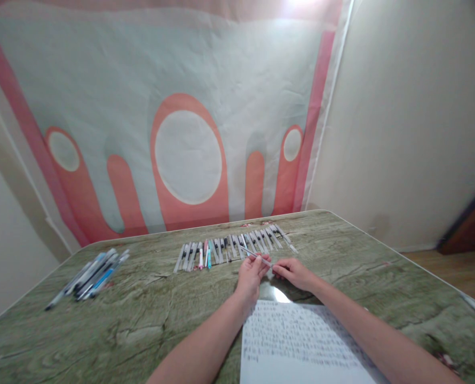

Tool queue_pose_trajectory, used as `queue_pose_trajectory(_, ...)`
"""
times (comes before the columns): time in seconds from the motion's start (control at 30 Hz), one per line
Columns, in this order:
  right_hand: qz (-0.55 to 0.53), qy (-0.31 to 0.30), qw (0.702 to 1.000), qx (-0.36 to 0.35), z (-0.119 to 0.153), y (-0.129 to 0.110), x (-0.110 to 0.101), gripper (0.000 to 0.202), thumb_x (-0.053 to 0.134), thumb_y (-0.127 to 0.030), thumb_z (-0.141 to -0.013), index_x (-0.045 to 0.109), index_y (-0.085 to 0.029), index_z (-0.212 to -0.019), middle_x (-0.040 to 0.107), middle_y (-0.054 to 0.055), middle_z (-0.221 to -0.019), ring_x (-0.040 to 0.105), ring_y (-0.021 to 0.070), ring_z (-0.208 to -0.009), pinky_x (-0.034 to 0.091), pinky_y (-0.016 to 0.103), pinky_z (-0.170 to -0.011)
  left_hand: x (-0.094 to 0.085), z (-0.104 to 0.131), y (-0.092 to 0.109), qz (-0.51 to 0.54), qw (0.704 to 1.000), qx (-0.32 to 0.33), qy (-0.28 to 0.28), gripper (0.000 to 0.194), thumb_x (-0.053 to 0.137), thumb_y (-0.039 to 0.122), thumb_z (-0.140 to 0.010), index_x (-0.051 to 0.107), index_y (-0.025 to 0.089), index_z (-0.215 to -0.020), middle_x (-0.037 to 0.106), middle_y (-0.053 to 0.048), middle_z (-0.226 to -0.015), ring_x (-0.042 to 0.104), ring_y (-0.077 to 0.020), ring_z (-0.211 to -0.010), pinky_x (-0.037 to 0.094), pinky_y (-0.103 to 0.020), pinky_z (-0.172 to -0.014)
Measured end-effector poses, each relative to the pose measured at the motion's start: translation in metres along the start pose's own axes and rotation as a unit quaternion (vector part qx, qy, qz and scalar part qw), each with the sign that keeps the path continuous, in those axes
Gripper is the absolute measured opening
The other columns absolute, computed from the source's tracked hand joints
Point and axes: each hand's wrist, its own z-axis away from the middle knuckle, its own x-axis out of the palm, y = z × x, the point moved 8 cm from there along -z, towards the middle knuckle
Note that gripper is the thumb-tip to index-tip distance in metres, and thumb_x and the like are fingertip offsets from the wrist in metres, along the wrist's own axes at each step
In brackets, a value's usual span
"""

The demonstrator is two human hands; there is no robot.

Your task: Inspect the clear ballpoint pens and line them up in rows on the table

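A slim greyish pen (248, 250) lies slantwise across the fingers of my left hand (251, 277), its far end pointing up and left toward a row of pens. My left thumb presses on it. Close by on the right, my right hand (295, 273) is closed, thumb and fingers pinched at the pen's near end; the fingertips partly hide that end. Just beyond both hands, the row of pens (191, 257) lies side by side, mostly clear or grey with dark parts. A pink pen (201, 258) and a turquoise pen (209, 258) stand out among them.
A sheet with handwriting (293, 336) lies under my forearms, with a shiny reflective patch (279, 294) at its far edge. A loose pile of pens (97, 274) sits at the left of the wood-patterned table (141, 341). A printed cloth (237, 69) hangs behind the table.
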Motion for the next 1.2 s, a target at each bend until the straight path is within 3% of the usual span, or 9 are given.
queue_pose_trajectory(0.17, 0.005, 0.056, 0.998, 0.017, 0.0, 0.003, -0.009, 0.032, 0.052, -0.044, -0.072, 0.059, -0.013, -0.069, 0.055, 0.0, -0.06, 0.045, 0.0103, -0.055, 0.035, 0.021, -0.053, -0.001, -0.001, 0.001, -0.004, 1.0, 0.013, 0.003, 0.022, 0.059, 0.026, -0.071, 0.045, 0.014, -0.082, 0.061, -0.01, -0.089, 0.06, -0.0167, -0.084, 0.044, -0.036, -0.082)
queue_pose_trajectory(0.37, -0.058, 0.011, 0.998, 0.036, -0.003, 0.005, -0.002, 0.045, 0.031, -0.047, -0.082, 0.058, -0.013, -0.068, 0.056, 0.002, -0.059, 0.048, 0.0109, -0.054, 0.036, 0.022, -0.052, -0.002, -0.002, 0.001, -0.001, 1.0, 0.008, 0.014, 0.023, 0.061, 0.026, -0.069, 0.044, 0.014, -0.079, 0.061, -0.008, -0.086, 0.06, -0.0156, -0.081, 0.046, -0.033, -0.079)
queue_pose_trajectory(0.53, -0.035, 0.035, 0.998, 0.034, -0.003, 0.009, -0.005, 0.042, 0.037, -0.047, -0.079, 0.057, -0.013, -0.067, 0.055, 0.001, -0.057, 0.048, 0.0114, -0.055, 0.037, 0.022, -0.053, -0.003, -0.003, 0.0, 0.001, 1.0, 0.012, 0.014, 0.024, 0.062, 0.025, -0.068, 0.044, 0.014, -0.079, 0.062, -0.008, -0.086, 0.06, -0.0157, -0.081, 0.045, -0.033, -0.079)
queue_pose_trajectory(0.73, -0.047, -0.013, 0.998, 0.028, -0.002, 0.003, 0.001, 0.042, 0.036, -0.046, -0.081, 0.061, -0.013, -0.074, 0.059, 0.003, -0.066, 0.051, 0.0121, -0.059, 0.039, 0.023, -0.057, -0.005, -0.003, 0.0, 0.004, 1.0, 0.019, 0.011, 0.024, 0.061, 0.027, -0.069, 0.042, 0.015, -0.077, 0.061, -0.008, -0.087, 0.059, -0.0154, -0.084, 0.044, -0.032, -0.08)
queue_pose_trajectory(0.93, -0.02, 0.046, 0.998, 0.032, -0.001, 0.001, -0.009, 0.034, 0.05, -0.045, -0.073, 0.058, -0.013, -0.071, 0.055, 0.0, -0.062, 0.046, 0.0103, -0.056, 0.035, 0.021, -0.052, -0.004, -0.003, 0.0, 0.003, 1.0, 0.019, 0.015, 0.024, 0.062, 0.026, -0.068, 0.043, 0.015, -0.077, 0.061, -0.008, -0.086, 0.059, -0.0151, -0.083, 0.044, -0.033, -0.081)
queue_pose_trajectory(1.1, -0.055, 0.002, 0.998, 0.035, -0.002, 0.001, -0.001, 0.043, 0.035, -0.046, -0.081, 0.06, -0.012, -0.072, 0.058, 0.002, -0.062, 0.049, 0.011, -0.057, 0.037, 0.022, -0.055, -0.004, -0.002, 0.0, 0.008, 1.0, 0.015, 0.014, 0.025, 0.062, 0.027, -0.068, 0.043, 0.015, -0.077, 0.061, -0.007, -0.086, 0.059, -0.0146, -0.082, 0.044, -0.034, -0.082)
queue_pose_trajectory(1.2, -0.041, 0.019, 0.998, 0.038, -0.003, 0.004, -0.004, 0.041, 0.041, -0.047, -0.078, 0.061, -0.012, -0.071, 0.058, 0.002, -0.062, 0.049, 0.0112, -0.056, 0.037, 0.022, -0.055, -0.004, -0.001, 0.0, 0.01, 1.0, 0.019, 0.009, 0.025, 0.062, 0.027, -0.068, 0.043, 0.015, -0.077, 0.061, -0.007, -0.087, 0.059, -0.0148, -0.083, 0.043, -0.034, -0.082)
